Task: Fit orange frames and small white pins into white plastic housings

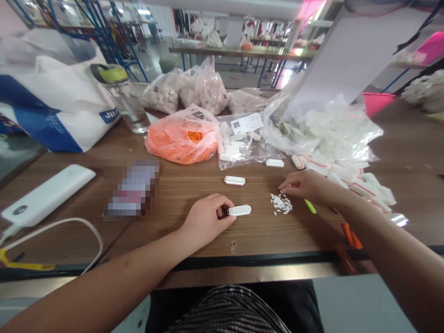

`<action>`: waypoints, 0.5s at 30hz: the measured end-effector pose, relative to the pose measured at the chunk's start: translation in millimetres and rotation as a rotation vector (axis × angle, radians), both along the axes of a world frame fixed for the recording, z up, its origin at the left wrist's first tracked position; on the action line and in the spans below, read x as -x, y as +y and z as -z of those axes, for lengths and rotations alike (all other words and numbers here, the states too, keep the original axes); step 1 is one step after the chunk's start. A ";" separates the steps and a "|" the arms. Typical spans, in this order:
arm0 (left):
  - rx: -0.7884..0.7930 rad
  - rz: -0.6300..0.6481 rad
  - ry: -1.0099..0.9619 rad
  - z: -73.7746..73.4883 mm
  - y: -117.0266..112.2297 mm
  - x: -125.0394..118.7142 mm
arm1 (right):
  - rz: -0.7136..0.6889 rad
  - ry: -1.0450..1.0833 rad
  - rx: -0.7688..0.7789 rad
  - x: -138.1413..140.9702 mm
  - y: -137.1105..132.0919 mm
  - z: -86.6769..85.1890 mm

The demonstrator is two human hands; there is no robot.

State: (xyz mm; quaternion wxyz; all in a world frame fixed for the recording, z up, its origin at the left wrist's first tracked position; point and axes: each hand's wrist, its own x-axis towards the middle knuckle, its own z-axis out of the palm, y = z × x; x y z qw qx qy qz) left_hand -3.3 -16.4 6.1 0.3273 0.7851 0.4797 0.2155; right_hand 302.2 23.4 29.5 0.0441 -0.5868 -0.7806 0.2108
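Between thumb and fingers, my left hand (208,217) grips a white connector housing (240,211) by its left end, its rows of small holes turned towards me. My right hand (305,186) is at the far edge of a pile of tiny white plugs (281,204), fingertips pinched together. Whether a plug is between those fingertips is too small to make out. A second white housing (235,180) lies just beyond the held one, and a third housing (275,163) lies farther back, by the clear bag.
Behind stand an orange-filled bag (183,138), a clear bag of white parts (239,143) and a bottle (125,101). Bundled white pieces (360,185), a green tool (310,206) and an orange tool (351,236) lie right. A power bank (48,194) and blurred phone (133,189) lie left.
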 end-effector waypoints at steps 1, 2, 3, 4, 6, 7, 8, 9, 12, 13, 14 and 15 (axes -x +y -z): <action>0.004 -0.003 -0.001 -0.2 0.2 -0.2 | -0.012 -0.024 -0.014 1.4 -0.5 -0.4; 0.008 -0.007 -0.003 -0.4 0.3 -0.4 | -0.020 -0.056 -0.033 2.7 -0.9 -0.8; 0.012 -0.009 -0.005 -0.5 0.4 -0.5 | -0.022 -0.095 -0.055 3.7 -1.3 -1.2; 0.014 -0.011 -0.007 -0.5 0.3 -0.6 | -0.018 -0.136 -0.072 4.6 -1.5 -1.7; 0.014 -0.012 -0.013 -0.2 0.0 -0.7 | 0.009 -0.197 -0.074 6.1 -1.7 -2.8; 0.012 -0.013 -0.016 0.2 -0.2 -0.6 | 0.025 -0.201 -0.058 7.3 -1.9 -3.5; 0.008 -0.014 -0.020 0.6 -0.4 -0.6 | 0.043 -0.180 -0.041 9.3 -2.4 -4.5; 0.006 -0.015 -0.024 1.1 -0.6 -0.6 | 0.063 -0.138 -0.028 12.8 -3.6 -5.7; 0.013 -0.018 -0.033 2.1 -0.7 -1.0 | 0.090 0.077 -0.038 35.5 -13.1 -11.1; 0.016 -0.018 -0.033 2.2 -0.7 -1.3 | 0.072 0.158 -0.052 47.3 -17.9 -13.1; 0.020 -0.019 -0.030 2.0 -0.6 -1.6 | 0.037 0.231 -0.035 60.5 -23.1 -14.6; 0.022 -0.020 -0.026 1.7 -0.5 -1.9 | 0.004 0.294 -0.026 74.1 -28.2 -15.6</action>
